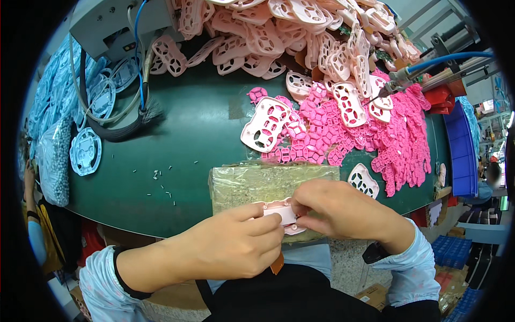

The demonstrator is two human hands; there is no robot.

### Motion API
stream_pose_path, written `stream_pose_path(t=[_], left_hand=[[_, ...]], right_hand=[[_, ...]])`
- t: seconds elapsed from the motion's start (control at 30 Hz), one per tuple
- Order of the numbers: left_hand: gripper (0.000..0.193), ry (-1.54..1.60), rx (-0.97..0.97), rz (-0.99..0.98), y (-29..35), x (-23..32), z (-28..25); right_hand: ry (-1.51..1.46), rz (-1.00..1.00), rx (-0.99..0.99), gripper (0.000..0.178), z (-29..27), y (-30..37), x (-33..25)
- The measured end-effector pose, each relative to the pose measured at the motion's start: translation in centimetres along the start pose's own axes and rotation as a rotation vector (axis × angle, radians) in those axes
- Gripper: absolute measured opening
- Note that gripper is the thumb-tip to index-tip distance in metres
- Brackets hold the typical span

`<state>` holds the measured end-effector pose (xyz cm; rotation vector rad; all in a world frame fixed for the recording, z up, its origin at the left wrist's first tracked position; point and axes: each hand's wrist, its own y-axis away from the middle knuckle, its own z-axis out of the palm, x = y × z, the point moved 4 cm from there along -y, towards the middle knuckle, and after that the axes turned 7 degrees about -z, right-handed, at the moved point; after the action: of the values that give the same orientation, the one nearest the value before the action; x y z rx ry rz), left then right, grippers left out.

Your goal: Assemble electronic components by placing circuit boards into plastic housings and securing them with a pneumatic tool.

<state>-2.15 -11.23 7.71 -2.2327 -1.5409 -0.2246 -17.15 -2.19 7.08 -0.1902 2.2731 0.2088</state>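
A pale pink plastic shell (294, 229) lies over the wrapped block (230, 185), its inner side up with a whitish rectangular part (284, 214) in it. Gripping the shell's left side is my left hand (244, 239), fingers curled and thumb on the rectangular part. At the shell's right end my right hand (340, 209) has its fingertips pinched together; whatever sits between them is hidden. An orange flat strip (277, 264) hangs out below my left fingers.
Pale pink shells (257, 40) heap up at the back, bright pink button pieces (402, 139) at the right. A pneumatic screwdriver-like tool (397, 83) juts in from the right. Small metal pins (156, 174) lie scattered left, near a black cable with bristly end (153, 112). A blue bin (461, 150) stands right.
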Motion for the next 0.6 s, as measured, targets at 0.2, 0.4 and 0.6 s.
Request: stream_pose_path(t=[0.2,0.4,0.6], left_hand=[[0.019,-0.069,-0.177,0.008,-0.1,-0.2,-0.5],[0.023,-0.003,-0.037,-0.006,0.5,0.3,0.5],[0.022,-0.048,0.074,-0.151,1.0,1.3,1.5]], right_hand=[[-0.031,0.004,-0.007,0.02,-0.1,-0.4,-0.4],[0.074,-0.01,0.035,0.019,0.4,-0.2,-0.8],[0.248,-0.118,0.226,0.025,0.9,2.9,-2.7]])
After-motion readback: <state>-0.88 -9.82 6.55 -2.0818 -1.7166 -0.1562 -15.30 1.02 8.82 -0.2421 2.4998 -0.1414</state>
